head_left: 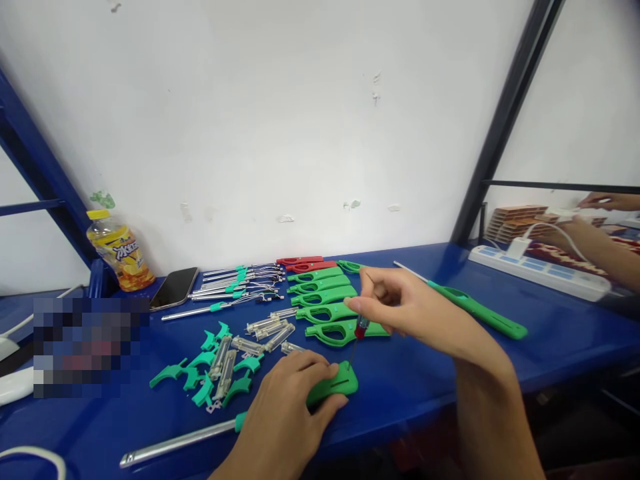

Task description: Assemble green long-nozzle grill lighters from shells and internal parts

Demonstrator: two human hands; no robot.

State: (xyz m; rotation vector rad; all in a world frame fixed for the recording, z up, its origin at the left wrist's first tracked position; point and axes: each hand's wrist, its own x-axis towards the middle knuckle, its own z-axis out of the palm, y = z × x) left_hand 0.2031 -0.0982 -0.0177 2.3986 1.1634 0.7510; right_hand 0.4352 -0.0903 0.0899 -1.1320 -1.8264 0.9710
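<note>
My left hand (pixel 287 407) is wrapped round a green long-nosed lighter (pixel 345 380) at the table's front, pressing it down. Its metal tube (pixel 180 443) points left. In my right hand (pixel 400 307) is a small screwdriver (pixel 361 327) with a red handle, pinched upright; its thin shaft reaches the lighter's butt end. Behind lie several green lighter housings (pixel 325 295) and two red housings (pixel 300 261). Teal triggers (pixel 170 373) and clear fuel tanks (pixel 225 375) lie scattered left of my left hand. Further back are metal tubes with wires (pixel 220 287).
Another green lighter (pixel 480 310) lies at the right, near a white power strip (pixel 540 270). At the back left are a phone (pixel 175 288) and a drink bottle (pixel 123 257). Another person's hands (pixel 580 230) show beyond the rack post. A white cable (pixel 35 453) lies front left.
</note>
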